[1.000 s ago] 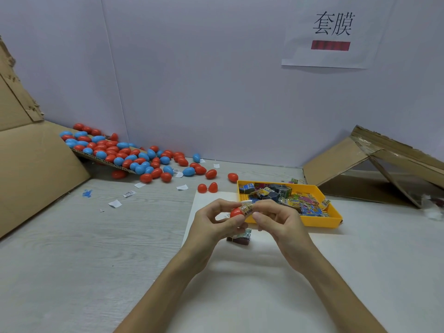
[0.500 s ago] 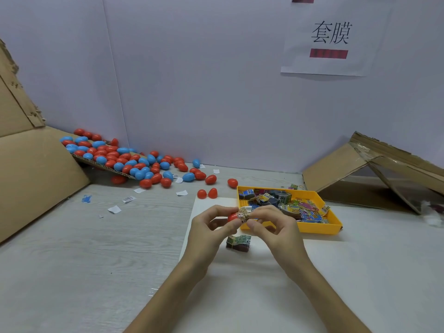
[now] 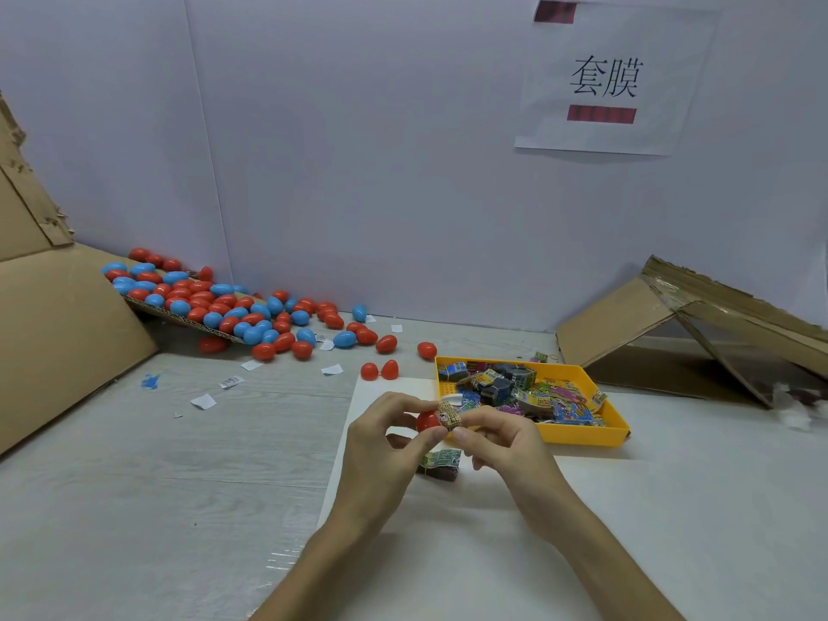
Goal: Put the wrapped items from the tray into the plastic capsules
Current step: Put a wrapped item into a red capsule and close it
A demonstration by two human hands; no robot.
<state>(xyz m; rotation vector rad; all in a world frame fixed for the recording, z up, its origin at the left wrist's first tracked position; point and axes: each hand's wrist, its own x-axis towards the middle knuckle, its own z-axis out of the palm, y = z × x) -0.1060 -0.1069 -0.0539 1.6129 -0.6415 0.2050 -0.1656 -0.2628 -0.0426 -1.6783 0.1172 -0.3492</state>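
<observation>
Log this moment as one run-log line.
step: filling capsule | left hand: holds red capsule | right hand: pinches wrapped item at capsule's mouth | yellow tray: holds more wrapped items

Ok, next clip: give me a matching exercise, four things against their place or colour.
1 red capsule half
2 tray
3 loose wrapped item
4 paper sign

A on the wall
B pinched by the left hand
C yellow
D flat on the white sheet, beside that hand

Pairs: 1-B, 2-C, 3-D, 4-A
</observation>
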